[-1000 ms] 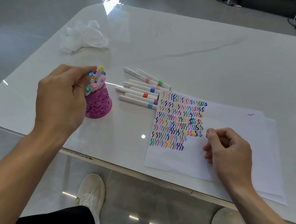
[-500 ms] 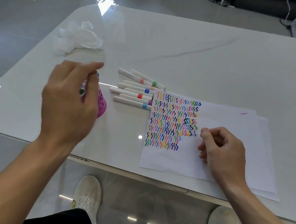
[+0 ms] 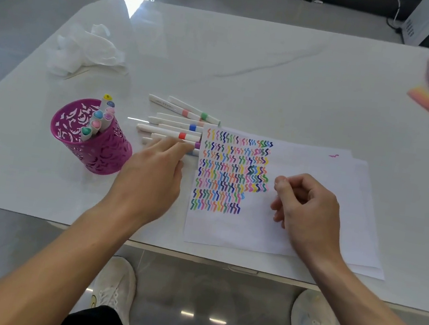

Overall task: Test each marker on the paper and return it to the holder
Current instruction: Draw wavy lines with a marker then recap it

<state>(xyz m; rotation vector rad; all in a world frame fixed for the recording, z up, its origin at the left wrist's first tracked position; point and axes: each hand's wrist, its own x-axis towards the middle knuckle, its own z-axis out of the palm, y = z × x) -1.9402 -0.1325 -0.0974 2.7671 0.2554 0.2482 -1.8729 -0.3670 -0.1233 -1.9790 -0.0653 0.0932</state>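
– Left hand (image 3: 151, 169) first: what is it doing?

– It reaches forward over the table (image 3: 276, 74), fingers stretched out and spread. The fingertips lie on the nearest of the loose markers (image 3: 174, 125), just left of the paper (image 3: 317, 177). Nothing is gripped yet; it touches, no more.

– And the right hand (image 3: 309, 207)?

– It rests on the paper with its fingers curled under and the thumb against the forefinger. I see nothing held in it.

– Where is the holder?

– The pink cut-out holder (image 3: 92, 149) stands upright to the left of the loose markers, near them but not touching. Several capped markers (image 3: 100, 120) lean in it, caps up, toward its far right side.

– So how far along are we?

– Well along with the testing, I judge. Many rows of coloured squiggles (image 3: 231, 173) fill the left part of the paper, and one lone pink squiggle (image 3: 333, 156) sits near the top right. Returning is only partly done: the loose markers lie in a fan on the table, all capped as far as I can see.

– Which of them have been tested?

– That cannot be told from here. I judge the next step is picking one up from the pile.
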